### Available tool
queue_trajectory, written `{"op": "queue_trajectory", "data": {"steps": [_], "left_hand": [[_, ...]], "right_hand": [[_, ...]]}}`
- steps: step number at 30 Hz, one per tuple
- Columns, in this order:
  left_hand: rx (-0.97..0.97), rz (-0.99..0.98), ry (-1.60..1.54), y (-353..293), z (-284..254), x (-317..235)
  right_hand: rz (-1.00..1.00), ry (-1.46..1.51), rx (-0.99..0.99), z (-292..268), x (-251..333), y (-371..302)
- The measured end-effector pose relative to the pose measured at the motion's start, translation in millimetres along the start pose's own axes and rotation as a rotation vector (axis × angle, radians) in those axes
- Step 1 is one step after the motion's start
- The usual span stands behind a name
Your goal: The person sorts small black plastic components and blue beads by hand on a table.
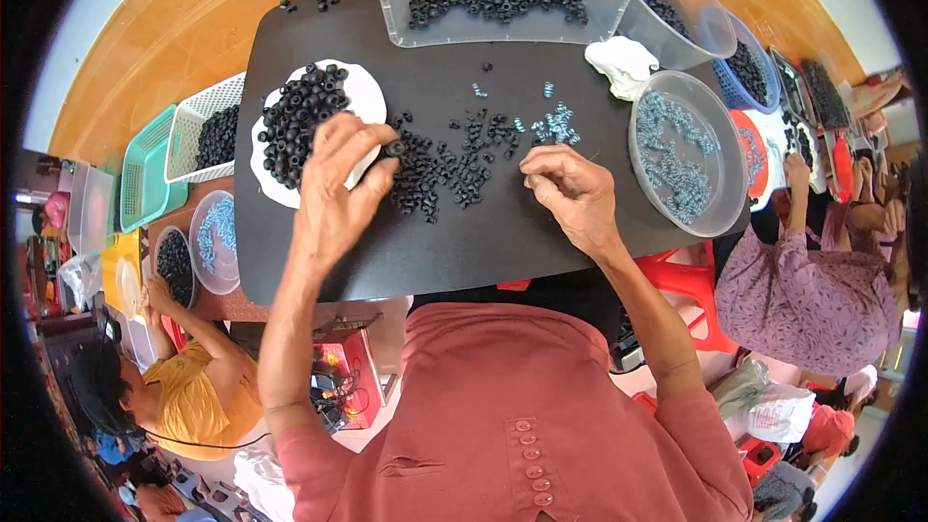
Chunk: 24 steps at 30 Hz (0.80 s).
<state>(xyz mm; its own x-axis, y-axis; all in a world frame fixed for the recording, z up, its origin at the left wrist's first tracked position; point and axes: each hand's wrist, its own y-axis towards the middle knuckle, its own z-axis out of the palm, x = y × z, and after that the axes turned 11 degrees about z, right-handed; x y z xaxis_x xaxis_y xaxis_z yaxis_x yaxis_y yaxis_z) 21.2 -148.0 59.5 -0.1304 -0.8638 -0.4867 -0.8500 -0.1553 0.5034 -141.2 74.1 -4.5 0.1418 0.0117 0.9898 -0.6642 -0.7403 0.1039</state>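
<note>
My left hand (338, 188) is beside the white plate (367, 97), its thumb and fingers curled round a small black bead-like piece (393, 148). Larger black pieces with holes (298, 121) are heaped on that plate. Near my left fingertips, a spread of small black parts (425, 169) lies on the table. My right hand (575, 195) is closed in a pinch over the table; what it holds, if anything, is too small to make out. Beyond it lies a little cluster of bluish metal springs (556, 126).
At the back, a large clear box (483, 37) holds many black pieces. A round clear tub of springs (725, 188) and a white cloth (622, 66) are at the right. Baskets (155, 169) and bowls (227, 266) stand left. People work on both sides.
</note>
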Motion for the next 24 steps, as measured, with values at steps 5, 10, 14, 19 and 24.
{"op": "queue_trajectory", "data": {"steps": [5,10,14,19,24], "left_hand": [[-0.171,-0.307,-0.665,-9.9,54.0,-33.5],[-0.147,-0.405,-0.895,-4.3,94.8,-45.3],[-0.028,-0.39,-0.659,5.2,98.4,-54.2],[-0.062,-0.306,-0.534,7.9,101.6,-61.8],[-0.055,-0.334,-0.542,9.7,100.5,-63.5]], "right_hand": [[-0.061,0.044,0.066,-3.1,4.3,-1.3],[-0.053,-0.004,0.033,-0.7,3.6,-2.2],[-0.089,0.007,-0.044,1.0,8.0,-2.8],[-0.188,-0.152,-0.047,0.6,5.9,-2.9],[-0.208,-0.164,-0.06,0.6,8.3,-2.1]]}}
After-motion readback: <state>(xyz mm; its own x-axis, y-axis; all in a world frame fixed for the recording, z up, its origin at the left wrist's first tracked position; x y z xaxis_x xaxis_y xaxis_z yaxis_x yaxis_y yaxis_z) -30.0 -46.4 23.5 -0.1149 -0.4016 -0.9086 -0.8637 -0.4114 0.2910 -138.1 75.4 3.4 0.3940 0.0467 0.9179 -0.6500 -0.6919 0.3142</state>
